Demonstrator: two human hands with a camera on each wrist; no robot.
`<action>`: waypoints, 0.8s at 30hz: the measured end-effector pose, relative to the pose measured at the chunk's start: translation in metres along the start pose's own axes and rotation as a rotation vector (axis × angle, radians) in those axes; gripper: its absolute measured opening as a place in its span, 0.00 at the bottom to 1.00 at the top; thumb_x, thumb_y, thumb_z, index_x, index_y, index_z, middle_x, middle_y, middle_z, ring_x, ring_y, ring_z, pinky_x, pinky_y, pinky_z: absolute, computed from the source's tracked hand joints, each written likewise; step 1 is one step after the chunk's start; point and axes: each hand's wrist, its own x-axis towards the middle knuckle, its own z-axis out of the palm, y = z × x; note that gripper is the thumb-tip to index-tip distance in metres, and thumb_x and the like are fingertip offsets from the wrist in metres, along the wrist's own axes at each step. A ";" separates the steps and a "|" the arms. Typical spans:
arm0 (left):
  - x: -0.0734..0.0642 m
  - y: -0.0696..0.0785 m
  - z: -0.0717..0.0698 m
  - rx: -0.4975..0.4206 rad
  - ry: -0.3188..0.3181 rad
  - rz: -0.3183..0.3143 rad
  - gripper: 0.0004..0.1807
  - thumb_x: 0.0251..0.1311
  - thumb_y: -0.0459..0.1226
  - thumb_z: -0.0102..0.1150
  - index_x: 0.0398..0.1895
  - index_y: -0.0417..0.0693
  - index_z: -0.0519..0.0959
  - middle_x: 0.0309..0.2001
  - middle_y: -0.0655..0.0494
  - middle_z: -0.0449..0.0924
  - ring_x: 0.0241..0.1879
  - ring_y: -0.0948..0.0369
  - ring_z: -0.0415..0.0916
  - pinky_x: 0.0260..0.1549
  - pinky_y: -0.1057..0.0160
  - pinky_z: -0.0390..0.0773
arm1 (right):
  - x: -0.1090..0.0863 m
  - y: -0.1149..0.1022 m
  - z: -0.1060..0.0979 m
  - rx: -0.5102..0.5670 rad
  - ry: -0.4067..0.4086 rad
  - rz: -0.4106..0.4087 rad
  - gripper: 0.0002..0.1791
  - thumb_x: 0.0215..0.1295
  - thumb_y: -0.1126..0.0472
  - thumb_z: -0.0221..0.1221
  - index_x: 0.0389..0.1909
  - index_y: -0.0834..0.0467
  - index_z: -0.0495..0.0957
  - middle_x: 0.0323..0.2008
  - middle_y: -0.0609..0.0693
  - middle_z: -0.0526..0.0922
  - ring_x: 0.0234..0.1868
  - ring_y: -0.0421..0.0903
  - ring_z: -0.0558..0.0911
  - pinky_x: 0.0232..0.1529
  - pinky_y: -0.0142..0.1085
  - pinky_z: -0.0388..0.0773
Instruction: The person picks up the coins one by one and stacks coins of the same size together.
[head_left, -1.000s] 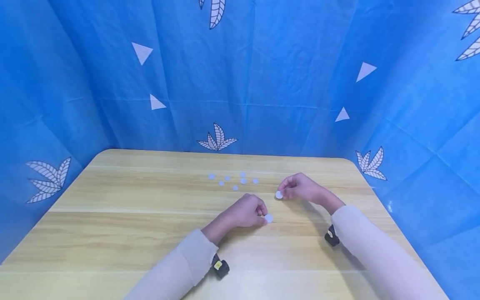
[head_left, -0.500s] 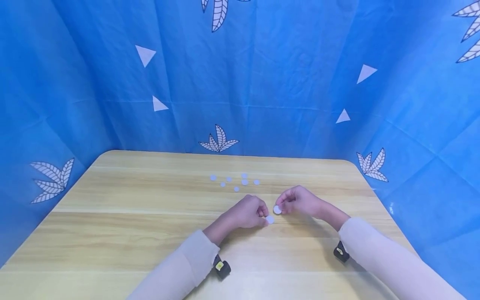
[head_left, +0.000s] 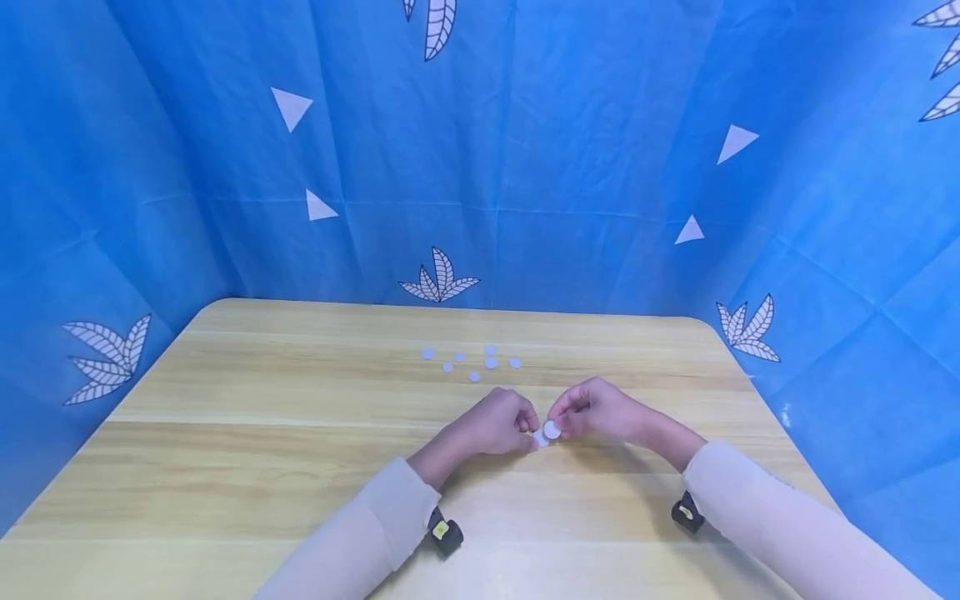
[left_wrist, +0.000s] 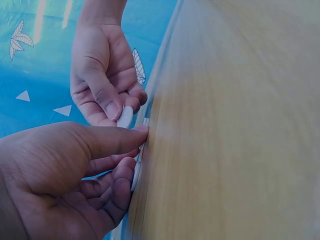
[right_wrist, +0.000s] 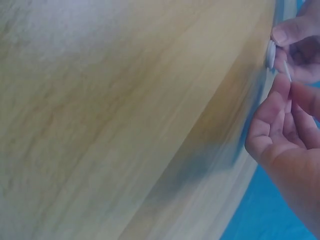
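My left hand [head_left: 506,422] rests low over the wooden table, thumb and curled fingers holding a small flat white disc [head_left: 542,438] by its edge. In the right wrist view this piece [right_wrist: 270,55] looks thick, perhaps a stack; I cannot tell for sure. From the right, my right hand [head_left: 596,408] pinches another round white disc [head_left: 552,429] between thumb and fingers. That disc [left_wrist: 125,117] is tilted in the left wrist view and overlaps the left hand's disc in the head view. Whether the two touch is unclear.
Several white discs [head_left: 491,362] lie scattered on the table [head_left: 262,467] beyond the hands. Blue cloth [head_left: 570,150] printed with leaves and triangles hangs behind and beside the table. Black wrist cameras [head_left: 447,535] sit below both cuffs.
My right hand has come toward me and slightly left, bringing its disc from beyond the left hand to overlap the left hand's disc. The left hand has stayed nearly still.
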 end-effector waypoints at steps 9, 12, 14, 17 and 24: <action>0.000 -0.001 0.001 0.003 0.002 0.026 0.08 0.54 0.35 0.77 0.34 0.45 0.86 0.27 0.63 0.79 0.30 0.67 0.74 0.34 0.71 0.77 | -0.001 0.000 0.007 -0.022 -0.025 0.007 0.09 0.66 0.75 0.59 0.45 0.72 0.82 0.39 0.62 0.88 0.38 0.50 0.86 0.45 0.39 0.85; 0.000 -0.001 0.002 0.007 0.001 0.022 0.08 0.54 0.35 0.77 0.34 0.46 0.86 0.27 0.64 0.79 0.30 0.67 0.74 0.34 0.71 0.77 | 0.000 0.000 0.008 -0.045 -0.021 0.005 0.09 0.66 0.75 0.58 0.45 0.71 0.82 0.38 0.60 0.88 0.38 0.49 0.85 0.44 0.38 0.85; 0.001 -0.002 0.002 0.002 0.000 0.018 0.07 0.54 0.35 0.77 0.34 0.46 0.86 0.27 0.64 0.79 0.30 0.67 0.74 0.34 0.71 0.76 | 0.000 0.001 0.009 -0.063 -0.017 0.003 0.09 0.65 0.75 0.59 0.44 0.71 0.83 0.38 0.59 0.88 0.37 0.47 0.85 0.43 0.36 0.84; 0.001 -0.002 0.002 -0.010 -0.004 0.013 0.07 0.54 0.35 0.77 0.34 0.46 0.86 0.27 0.64 0.79 0.29 0.67 0.74 0.33 0.71 0.76 | 0.000 0.000 0.010 -0.094 -0.019 -0.017 0.09 0.62 0.75 0.61 0.43 0.71 0.83 0.38 0.59 0.88 0.35 0.45 0.83 0.39 0.32 0.82; -0.001 -0.001 0.000 -0.021 0.002 0.013 0.08 0.53 0.34 0.77 0.35 0.44 0.86 0.27 0.63 0.79 0.30 0.67 0.74 0.34 0.71 0.77 | -0.001 -0.004 0.018 -0.139 0.013 -0.025 0.07 0.65 0.74 0.59 0.43 0.70 0.82 0.35 0.59 0.86 0.31 0.43 0.79 0.31 0.29 0.78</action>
